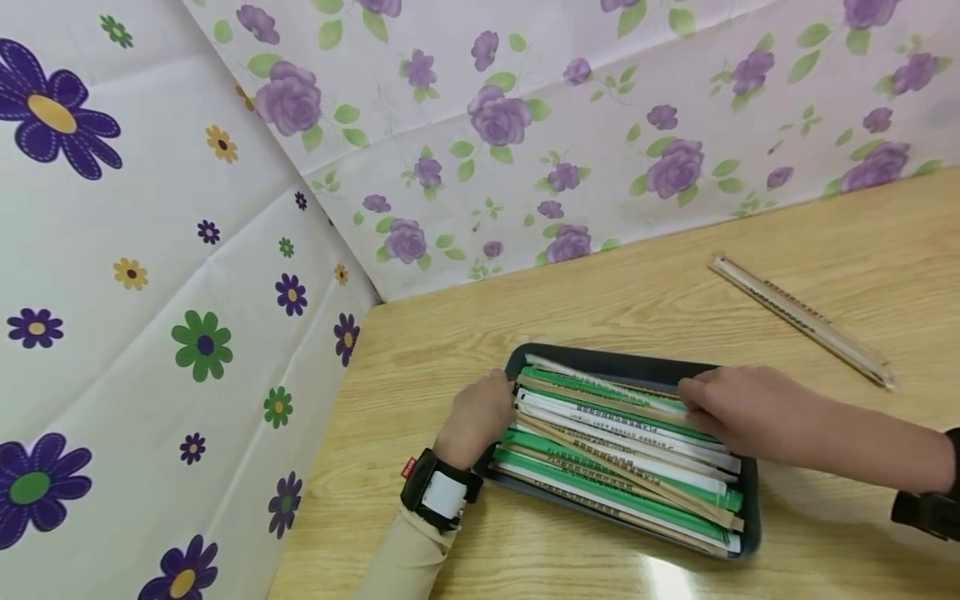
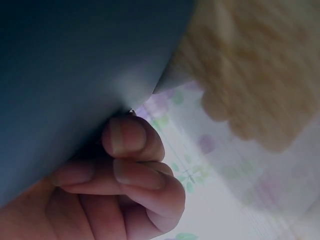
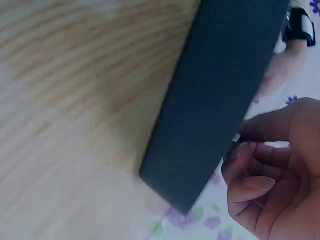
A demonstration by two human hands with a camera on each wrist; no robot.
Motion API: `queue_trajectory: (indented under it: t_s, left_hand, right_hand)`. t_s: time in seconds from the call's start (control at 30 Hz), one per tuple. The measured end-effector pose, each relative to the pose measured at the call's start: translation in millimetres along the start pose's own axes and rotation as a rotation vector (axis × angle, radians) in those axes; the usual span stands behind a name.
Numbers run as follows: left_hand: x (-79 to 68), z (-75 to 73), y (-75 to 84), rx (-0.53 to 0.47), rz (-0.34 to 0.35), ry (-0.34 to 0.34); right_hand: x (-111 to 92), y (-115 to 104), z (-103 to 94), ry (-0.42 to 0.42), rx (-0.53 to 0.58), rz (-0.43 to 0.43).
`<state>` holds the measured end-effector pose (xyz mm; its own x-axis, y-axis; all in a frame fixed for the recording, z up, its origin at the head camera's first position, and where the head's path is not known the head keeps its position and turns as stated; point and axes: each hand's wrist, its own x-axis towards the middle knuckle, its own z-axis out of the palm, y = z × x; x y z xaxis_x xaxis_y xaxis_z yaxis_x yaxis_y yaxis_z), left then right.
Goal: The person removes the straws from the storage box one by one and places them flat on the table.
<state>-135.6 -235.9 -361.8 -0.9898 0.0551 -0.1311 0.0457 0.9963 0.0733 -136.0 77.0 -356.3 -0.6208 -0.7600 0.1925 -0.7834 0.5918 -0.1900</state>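
Note:
A dark grey box (image 1: 622, 361) on the wooden table holds many slim paper-wrapped straws (image 1: 615, 433), green, white and tan, lying lengthwise. My left hand (image 1: 476, 417) grips the box's left end at the rim. In the left wrist view its fingers (image 2: 135, 175) curl against the dark wall. At the far right corner my right hand (image 1: 738, 412) pinches the rim, covering that corner and some straw ends. The right wrist view shows the box's outer wall (image 3: 210, 100), with thumb and fingertips right at its edge.
A few tan wrapped straws (image 1: 802, 321) lie on the table (image 1: 420, 358), right of the box and farther back. Flower-printed sheets hang behind the table (image 1: 495, 117) and along its left side (image 1: 202, 342).

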Motion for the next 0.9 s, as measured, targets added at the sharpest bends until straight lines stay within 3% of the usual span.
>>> queue_trajectory:
  t_s: [0.27,0.47,0.67,0.9]
  left_hand:
    - [-0.3,0.1,0.9,-0.006,-0.005,-0.003]
    - [-0.7,0.0,0.2,-0.013,0.001,0.005]
    - [-1.7,0.7,-1.3,-0.004,0.016,0.019]
    - [-1.5,0.7,-0.6,-0.019,0.008,0.010]
  right_hand:
    - [-8.1,24.1,-27.1,0.113,-0.026,0.116]
    - [-21.4,60.7,-35.2,0.058,-0.076,0.268]
    - [-39.7,110.7,-32.1,-0.004,-0.102,0.399]
    - [-65.5,156.6,-27.7,-0.014,-0.102,0.424]
